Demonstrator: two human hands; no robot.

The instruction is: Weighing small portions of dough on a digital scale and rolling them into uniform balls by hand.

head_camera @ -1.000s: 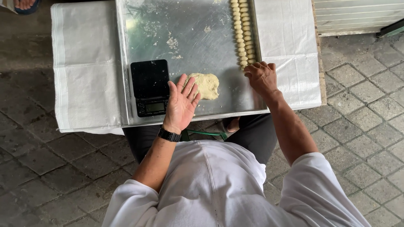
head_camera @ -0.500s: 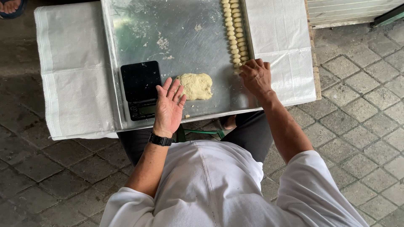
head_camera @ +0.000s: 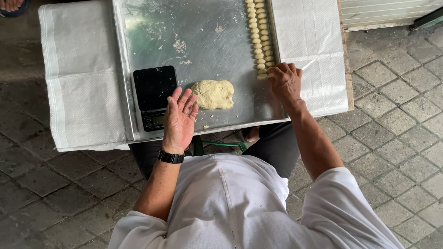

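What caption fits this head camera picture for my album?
Left hand flat beside a dough lump, right hand at two dough ball rows on a metal tray.

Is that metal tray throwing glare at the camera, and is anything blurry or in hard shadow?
Head view: the metal tray shows a soft pale sheen, not harsh glare; light is even and diffuse, shadows faint; the dough lump, left hand and right hand look sharp.
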